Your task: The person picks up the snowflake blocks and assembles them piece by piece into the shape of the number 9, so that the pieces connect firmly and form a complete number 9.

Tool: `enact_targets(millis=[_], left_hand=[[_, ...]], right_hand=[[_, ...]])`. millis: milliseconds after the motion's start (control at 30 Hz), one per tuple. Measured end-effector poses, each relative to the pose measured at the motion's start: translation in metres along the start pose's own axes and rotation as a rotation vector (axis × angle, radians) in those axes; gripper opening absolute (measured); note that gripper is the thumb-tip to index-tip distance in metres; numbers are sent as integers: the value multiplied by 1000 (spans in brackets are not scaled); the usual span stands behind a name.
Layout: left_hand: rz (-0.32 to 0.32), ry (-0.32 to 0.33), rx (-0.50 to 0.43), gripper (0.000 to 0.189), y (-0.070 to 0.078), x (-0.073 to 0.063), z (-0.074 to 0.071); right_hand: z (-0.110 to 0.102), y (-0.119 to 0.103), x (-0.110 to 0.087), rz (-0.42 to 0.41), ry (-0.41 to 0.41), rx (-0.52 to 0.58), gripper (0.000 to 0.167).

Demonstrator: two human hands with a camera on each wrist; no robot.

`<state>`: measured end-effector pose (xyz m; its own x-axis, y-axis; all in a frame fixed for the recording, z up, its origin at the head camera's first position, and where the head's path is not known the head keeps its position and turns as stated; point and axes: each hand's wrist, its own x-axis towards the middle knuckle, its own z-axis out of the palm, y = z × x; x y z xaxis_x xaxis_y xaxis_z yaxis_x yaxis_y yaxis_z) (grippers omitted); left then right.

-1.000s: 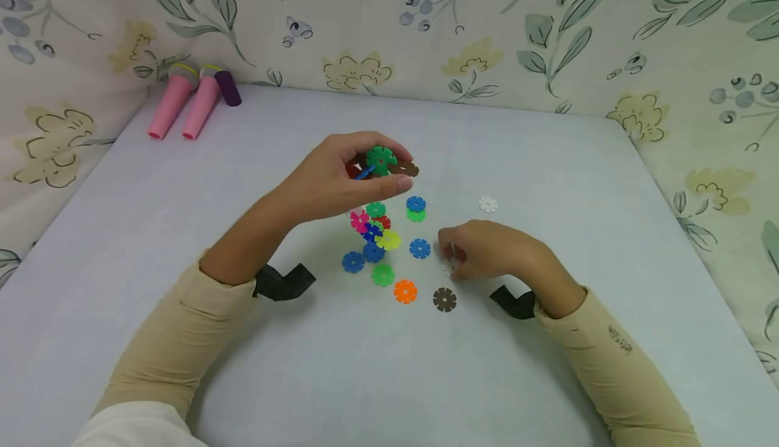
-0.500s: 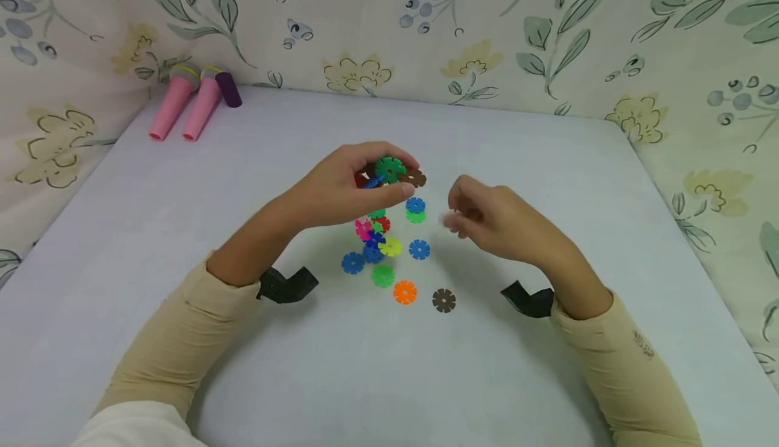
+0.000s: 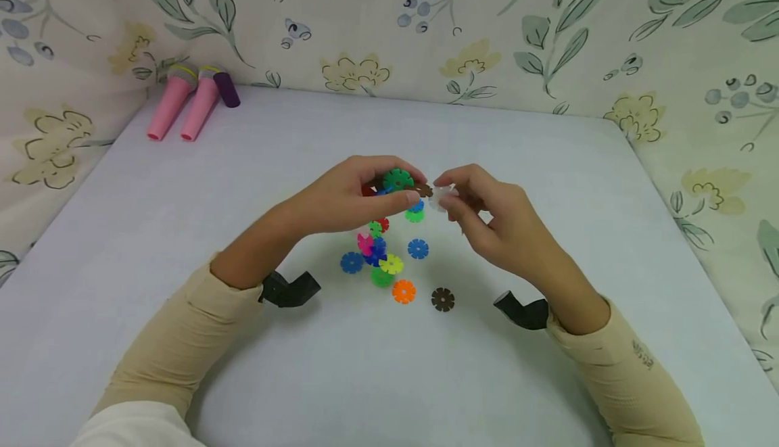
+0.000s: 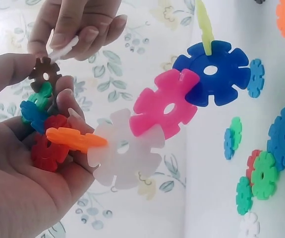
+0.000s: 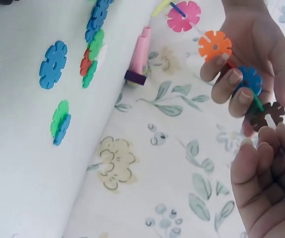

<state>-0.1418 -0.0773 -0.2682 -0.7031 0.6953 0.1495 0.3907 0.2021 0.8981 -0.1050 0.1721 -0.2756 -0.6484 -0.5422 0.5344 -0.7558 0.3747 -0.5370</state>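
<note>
My left hand (image 3: 347, 193) holds a chain of slotted, flower-shaped plastic discs, thumb and fingers round its brown disc (image 4: 45, 75). From there the chain runs through a green disc (image 3: 398, 180), a blue disc (image 4: 33, 115), a red disc (image 4: 49, 151) and an orange disc (image 4: 76, 139). A frosted white disc (image 4: 126, 148), a pink disc (image 4: 165, 103), a dark blue disc (image 4: 210, 74) and a yellow disc (image 4: 204, 27) hang free of the palm. My right hand (image 3: 493, 214) pinches another white disc (image 4: 65, 48), its edge right at the brown disc's rim.
Loose discs lie on the white table (image 3: 304, 379) below the hands, among them an orange one (image 3: 404, 291), a dark brown one (image 3: 442, 299) and a blue one (image 3: 418, 249). Two pink toy microphones (image 3: 173, 102) lie at the back left, before patterned fabric (image 3: 377, 21).
My right hand has lifted the white disc off the table and brought it up and left to the chain. My left hand has come slightly down and right, still holding the chain.
</note>
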Motion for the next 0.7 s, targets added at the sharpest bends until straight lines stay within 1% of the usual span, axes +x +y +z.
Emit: enact_targets(millis=[133,267,400,433,500,600,700], left_hand=[[-1,-25,2,30,0,0,3],[-6,-36,-8,31,-1,0,8],[1,-7,0,32,-1,-1,13],[7,5,4,31,-1,-1,13],[-1,29,21,31,-1,0,13],[-14,51,38,33,-1,2,10],[-27,61,51,34,-1,2,7]], right_hand=[[3,0,0,-38,6,-63,26],[7,0,-1,-42,33,-105,27],[12,0,-1,-27,58,-108,25],[13,1,-1,-26,64,-102,25],[14,2,1,-22,65,-75,26],[12,3,2,-19,47,-45,29],[9,5,4,-13,11,-32,35]])
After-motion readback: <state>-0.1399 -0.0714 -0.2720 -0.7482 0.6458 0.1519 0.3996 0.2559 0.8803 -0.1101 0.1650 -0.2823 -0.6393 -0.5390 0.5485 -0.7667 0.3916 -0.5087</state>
